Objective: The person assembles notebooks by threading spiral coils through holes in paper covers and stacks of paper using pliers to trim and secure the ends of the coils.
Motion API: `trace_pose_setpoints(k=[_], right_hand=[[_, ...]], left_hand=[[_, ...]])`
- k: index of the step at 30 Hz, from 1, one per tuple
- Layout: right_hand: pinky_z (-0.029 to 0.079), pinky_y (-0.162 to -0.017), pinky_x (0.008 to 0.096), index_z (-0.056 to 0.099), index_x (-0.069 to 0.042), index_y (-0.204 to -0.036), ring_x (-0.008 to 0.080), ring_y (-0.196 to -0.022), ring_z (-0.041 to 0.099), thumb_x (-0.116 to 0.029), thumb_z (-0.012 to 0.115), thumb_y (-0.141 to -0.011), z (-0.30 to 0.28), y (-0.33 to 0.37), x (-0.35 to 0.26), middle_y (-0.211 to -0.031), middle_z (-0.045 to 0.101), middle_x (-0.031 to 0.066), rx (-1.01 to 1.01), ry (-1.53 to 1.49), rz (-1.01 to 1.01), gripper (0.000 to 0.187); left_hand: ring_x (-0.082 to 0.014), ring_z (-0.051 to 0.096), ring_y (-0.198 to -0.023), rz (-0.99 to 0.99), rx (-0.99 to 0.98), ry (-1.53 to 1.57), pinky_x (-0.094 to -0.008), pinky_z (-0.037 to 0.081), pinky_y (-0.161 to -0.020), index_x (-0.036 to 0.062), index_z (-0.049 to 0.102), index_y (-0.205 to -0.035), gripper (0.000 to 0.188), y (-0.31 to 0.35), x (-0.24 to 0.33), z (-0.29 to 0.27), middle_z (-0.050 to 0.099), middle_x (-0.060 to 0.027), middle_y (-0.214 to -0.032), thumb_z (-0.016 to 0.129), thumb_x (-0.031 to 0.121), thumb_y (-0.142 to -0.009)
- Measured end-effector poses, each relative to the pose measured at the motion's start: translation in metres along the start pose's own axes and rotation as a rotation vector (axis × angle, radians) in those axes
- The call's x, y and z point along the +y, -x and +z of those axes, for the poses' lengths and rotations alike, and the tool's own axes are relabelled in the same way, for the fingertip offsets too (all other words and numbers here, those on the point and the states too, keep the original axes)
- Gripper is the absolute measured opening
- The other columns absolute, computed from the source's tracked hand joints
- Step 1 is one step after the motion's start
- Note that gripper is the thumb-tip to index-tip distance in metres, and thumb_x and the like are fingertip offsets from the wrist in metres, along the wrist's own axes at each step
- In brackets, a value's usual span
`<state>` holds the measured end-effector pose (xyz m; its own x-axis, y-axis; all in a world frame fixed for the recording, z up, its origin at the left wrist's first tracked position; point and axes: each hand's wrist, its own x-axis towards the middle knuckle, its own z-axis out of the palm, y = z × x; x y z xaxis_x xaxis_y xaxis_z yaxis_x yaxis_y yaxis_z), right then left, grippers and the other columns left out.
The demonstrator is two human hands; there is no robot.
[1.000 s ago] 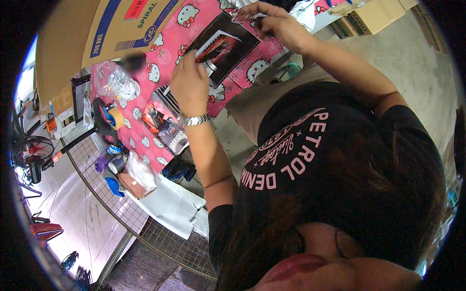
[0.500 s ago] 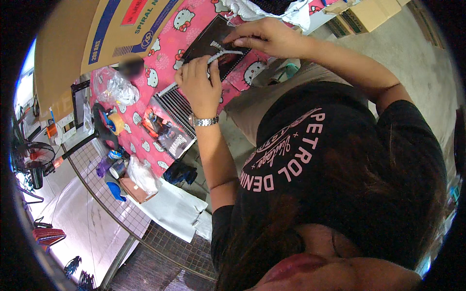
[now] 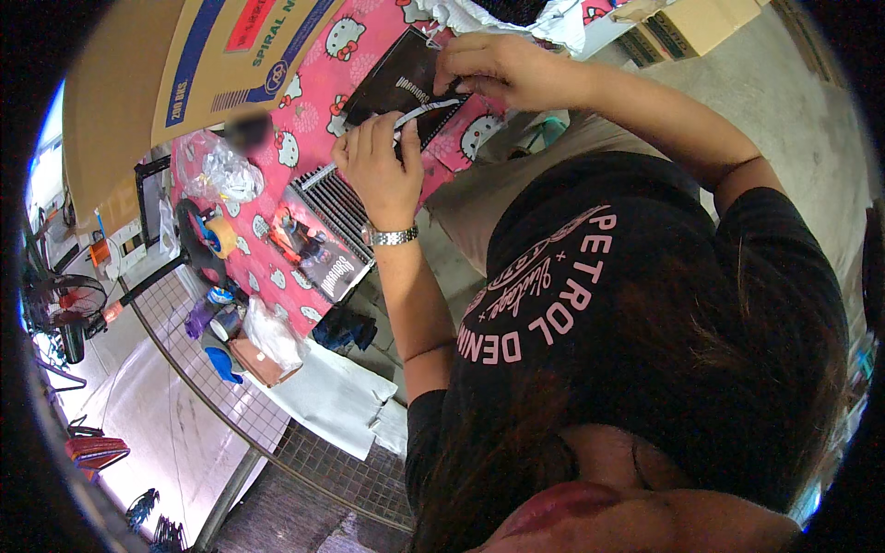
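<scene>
Partly covered: dark notebook [image 3: 387,92], far side, on pink cloth [image 3: 313,83]; white strip [image 3: 429,110] lies across it. Left hand [image 3: 380,170], at strip's left end; right hand [image 3: 507,74], curled near its right; both grips cannot be told. Carton [image 3: 129,111], left, is cut off.

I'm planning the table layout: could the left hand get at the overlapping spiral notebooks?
Probably yes: the overlapping notebooks lie beside the left hand, with nothing visibly blocking them, though it seems occupied with a white strip.

Smooth notebook cover [image 3: 392,85], matt cardboard carton [image 3: 214,69], shiny metal wristband [image 3: 396,237], crinkled plastic bag [image 3: 218,172]
</scene>
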<state>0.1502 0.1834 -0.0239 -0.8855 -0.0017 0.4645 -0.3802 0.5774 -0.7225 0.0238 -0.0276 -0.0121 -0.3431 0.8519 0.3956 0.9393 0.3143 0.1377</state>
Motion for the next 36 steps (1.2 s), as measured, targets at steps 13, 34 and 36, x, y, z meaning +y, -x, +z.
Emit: trace_pose_setpoints(k=[13,34,36], right_hand=[[0.051,-0.069,0.0446,0.051,-0.011,-0.121,0.0339,-0.087,0.065,-0.01,0.062,-0.086,-0.007,-0.013,-0.046,-0.095,0.063,0.0171,-0.188,0.206,0.347,0.036],[0.049,-0.083,0.0281,0.068,-0.003,-0.111,0.0142,-0.087,0.063,-0.024,0.069,-0.082,0.0,-0.051,0.025,-0.094,0.071,0.0046,-0.483,-0.597,0.194,0.036],[0.047,-0.084,0.0272,0.069,-0.003,-0.11,0.0134,-0.088,0.063,-0.025,0.069,-0.081,0.0,-0.06,0.04,-0.093,0.071,0.0052,-0.578,-0.481,0.323,0.036]], left_hand=[[-0.0246,0.057,-0.093,0.051,-0.003,0.033,-0.0416,0.036,-0.09,0.0084,0.06,-0.103,0.024,-0.012,0.02,0.006,0.063,-0.0068,-0.096,0.065,0.016,-0.081],[-0.0313,0.045,-0.121,-0.237,0.051,-0.005,-0.0737,0.01,-0.102,0.014,0.065,-0.095,0.03,0.029,-0.001,0.016,0.057,-0.0028,-0.107,0.073,0.036,-0.075],[-0.0317,0.045,-0.12,-0.228,0.051,0.007,-0.0732,0.011,-0.102,0.0135,0.065,-0.094,0.031,0.028,0.002,0.015,0.057,-0.0037,-0.106,0.074,0.033,-0.072]])
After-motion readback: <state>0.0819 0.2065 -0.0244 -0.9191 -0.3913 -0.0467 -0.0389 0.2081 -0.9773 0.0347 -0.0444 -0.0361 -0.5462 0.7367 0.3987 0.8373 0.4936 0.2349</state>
